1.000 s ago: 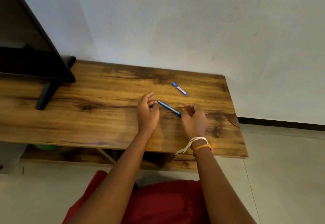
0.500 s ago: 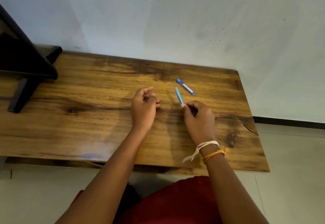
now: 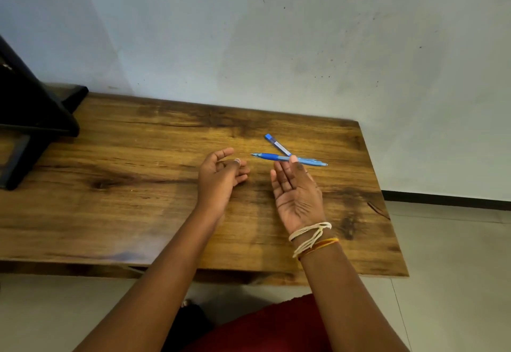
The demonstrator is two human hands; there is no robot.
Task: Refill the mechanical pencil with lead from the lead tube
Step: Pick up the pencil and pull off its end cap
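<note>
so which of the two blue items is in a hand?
The mechanical pencil, the longer one, pinched at the right hand fingertips. The short lead tube lies on the table.

— What carries everything?
— A wooden table (image 3: 138, 185) set against the wall.
— And on it?
— A lead tube (image 3: 276, 144) lying flat near the far edge, a black stand (image 3: 41, 119) at left

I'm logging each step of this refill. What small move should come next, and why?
Probably the left hand reaches for the lead tube. The right hand already holds the pencil at its fingertips, while the tube lies untouched on the table just behind it.
</note>
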